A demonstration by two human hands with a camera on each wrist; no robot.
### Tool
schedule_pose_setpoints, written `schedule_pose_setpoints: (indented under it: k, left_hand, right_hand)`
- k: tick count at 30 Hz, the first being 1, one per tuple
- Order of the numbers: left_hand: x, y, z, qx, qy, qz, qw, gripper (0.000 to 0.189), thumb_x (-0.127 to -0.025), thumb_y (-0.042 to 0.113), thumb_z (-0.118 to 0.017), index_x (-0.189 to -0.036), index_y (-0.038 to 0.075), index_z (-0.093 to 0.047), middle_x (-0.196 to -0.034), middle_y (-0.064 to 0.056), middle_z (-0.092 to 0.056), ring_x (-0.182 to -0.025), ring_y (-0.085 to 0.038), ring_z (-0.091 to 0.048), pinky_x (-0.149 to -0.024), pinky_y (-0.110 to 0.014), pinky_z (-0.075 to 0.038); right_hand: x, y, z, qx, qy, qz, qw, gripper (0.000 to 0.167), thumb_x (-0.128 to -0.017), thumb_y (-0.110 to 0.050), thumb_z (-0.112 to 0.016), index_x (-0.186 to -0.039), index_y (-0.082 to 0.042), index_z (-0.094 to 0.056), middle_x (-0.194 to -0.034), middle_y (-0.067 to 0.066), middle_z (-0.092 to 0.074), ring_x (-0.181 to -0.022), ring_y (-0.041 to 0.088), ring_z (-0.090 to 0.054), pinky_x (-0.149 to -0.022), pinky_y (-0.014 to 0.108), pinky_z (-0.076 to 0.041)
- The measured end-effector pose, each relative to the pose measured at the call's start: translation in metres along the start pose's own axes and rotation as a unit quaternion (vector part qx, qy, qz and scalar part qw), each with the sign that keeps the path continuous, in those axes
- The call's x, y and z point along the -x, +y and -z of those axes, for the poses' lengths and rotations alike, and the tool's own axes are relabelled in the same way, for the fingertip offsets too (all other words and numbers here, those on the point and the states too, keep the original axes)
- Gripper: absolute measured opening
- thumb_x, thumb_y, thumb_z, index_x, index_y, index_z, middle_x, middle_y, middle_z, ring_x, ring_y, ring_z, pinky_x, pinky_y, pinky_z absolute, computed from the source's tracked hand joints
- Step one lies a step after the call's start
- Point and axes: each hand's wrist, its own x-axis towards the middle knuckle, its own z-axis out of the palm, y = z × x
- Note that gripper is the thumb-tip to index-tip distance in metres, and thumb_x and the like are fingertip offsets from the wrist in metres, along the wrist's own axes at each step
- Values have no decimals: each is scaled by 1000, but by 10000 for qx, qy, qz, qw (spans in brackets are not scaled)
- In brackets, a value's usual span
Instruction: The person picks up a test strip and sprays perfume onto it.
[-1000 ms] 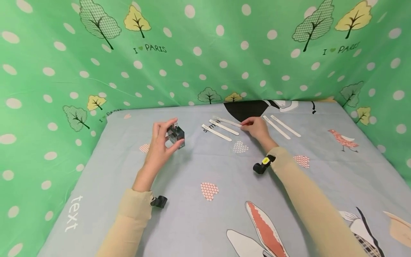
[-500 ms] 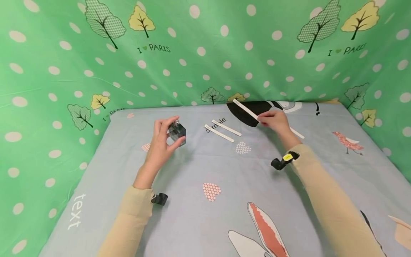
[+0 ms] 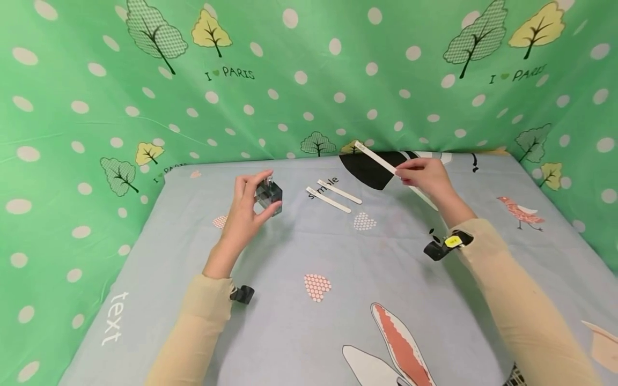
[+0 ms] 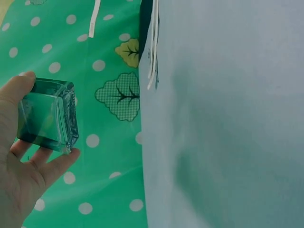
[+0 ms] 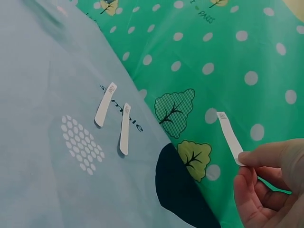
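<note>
We hold a glass bottle [image 3: 271,194] in our left hand [image 3: 245,206] and a white strip [image 3: 375,156] in our right hand [image 3: 428,178].
Our left hand grips the square bottle between thumb and fingers, raised above the left part of the cloth-covered table [image 3: 280,332]; our right hand pinches the strip by its near end, with the far end slanting away to the left. Between our hands, well apart from both, a nearer strip [image 3: 329,200] and a farther strip [image 3: 340,192] lie side by side on the table. Another strip [image 3: 424,198] lies on the right, partly hidden by our right hand. Beyond the far edge hangs a green dotted curtain [image 3: 270,115].
</note>
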Motion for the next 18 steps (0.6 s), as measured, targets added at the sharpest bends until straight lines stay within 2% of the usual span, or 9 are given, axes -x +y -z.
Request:
schedule_pose_setpoints:
  k: [3, 13, 18]
  left_hand:
    - [-2, 2, -2, -22, -35, 19, 10000, 68, -90, 17, -75, -148, 25, -40, -124, -19, -37, -112, -30, -52, -93, -47, -57]
    - [-6, 4, -9, -294, 96, 203, 9993, 65, -91, 24, -75, -147, 29, -41, -123, -18, -39, -95, -27, -50, -74, -36, -46]
    - [-7, 3, -12, -291, 94, 220, 9993, 66, -90, 22, -76, -146, 27, -42, -122, -18, -39, -95, -28, -49, -73, -36, -42]
  right_hand:
    - [4, -2, 0, 37, -39, 84, 9999, 37, -90, -22, -74, -115, 5, -68, -70, -21, -65, -68, 0, -67, -69, 17, -57]
    - [19, -12, -7, 276, -233, 474, 9982, 33, -89, -18, -76, -111, 7, -71, -71, -18, -66, -65, -2, -64, -67, 17, -57]
    - [24, -19, -13, 419, -472, 518, 9967, 32, -90, -18, -74, -112, 5, -72, -71, -19, -67, -65, -2, -65, -67, 15, -56]
